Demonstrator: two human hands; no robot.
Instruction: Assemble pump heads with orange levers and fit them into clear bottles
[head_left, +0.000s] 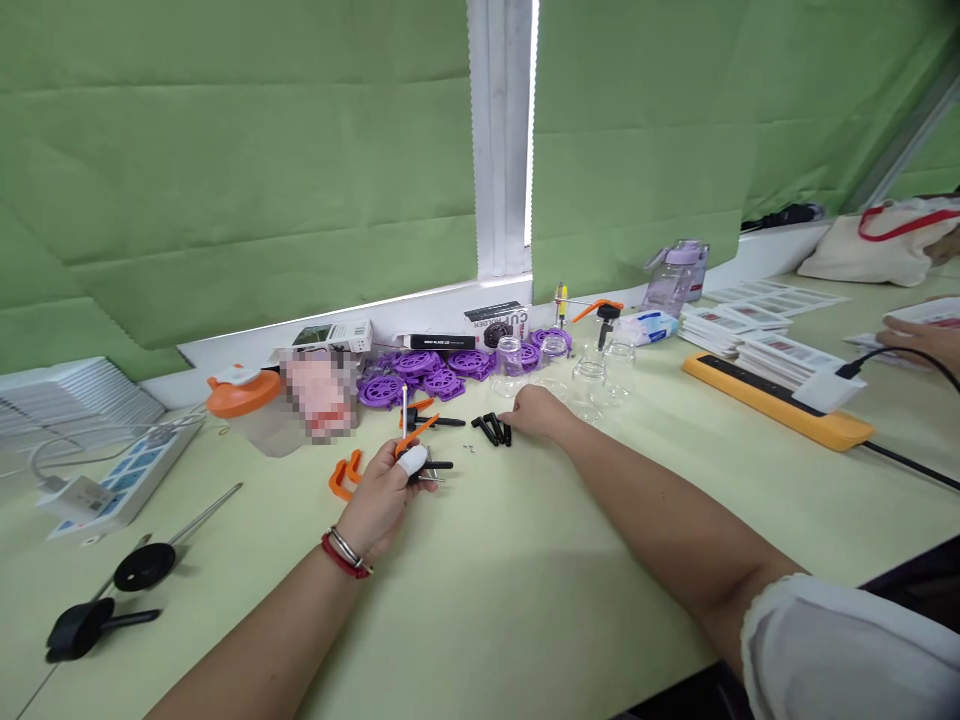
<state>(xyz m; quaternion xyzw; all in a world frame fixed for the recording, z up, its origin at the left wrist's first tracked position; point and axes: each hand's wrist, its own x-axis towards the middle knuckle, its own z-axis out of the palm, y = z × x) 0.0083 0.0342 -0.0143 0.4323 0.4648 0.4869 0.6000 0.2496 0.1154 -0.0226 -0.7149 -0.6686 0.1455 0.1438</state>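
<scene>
While right hand (pixel 534 412) beside black pieces (pixel 491 429)

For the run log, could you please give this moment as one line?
left hand: holds orange-black clip | right hand: on black parts | behind: purple wheels, glass jars | table

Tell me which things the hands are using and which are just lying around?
In use:
left hand holding an orange-and-black pump part
right hand at the small black pieces

Lying about:
purple wheels
glass jars
orange clips
yellow power strip
water bottle
</scene>
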